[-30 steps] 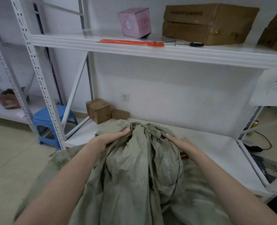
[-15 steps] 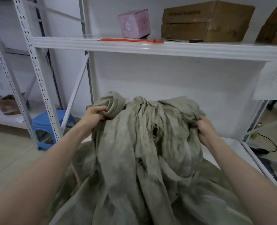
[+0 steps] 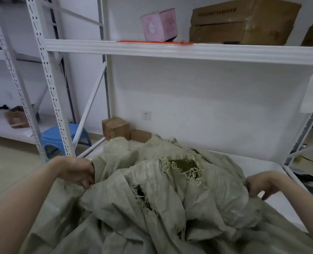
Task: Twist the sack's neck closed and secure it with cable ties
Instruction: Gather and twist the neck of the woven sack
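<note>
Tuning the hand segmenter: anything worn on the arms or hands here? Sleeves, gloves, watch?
Nothing worn that shows. The left forearm and right forearm are bare up to the frame edge, no sleeves. The left hand and right hand are bare too: no gloves, rings, watch or wristband visible.

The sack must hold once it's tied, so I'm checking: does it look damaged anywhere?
Yes. The sack has two ragged tears with frayed strands: a larger hole near its top middle, and a smaller hole below and left of it. Contents might leak there.
</note>
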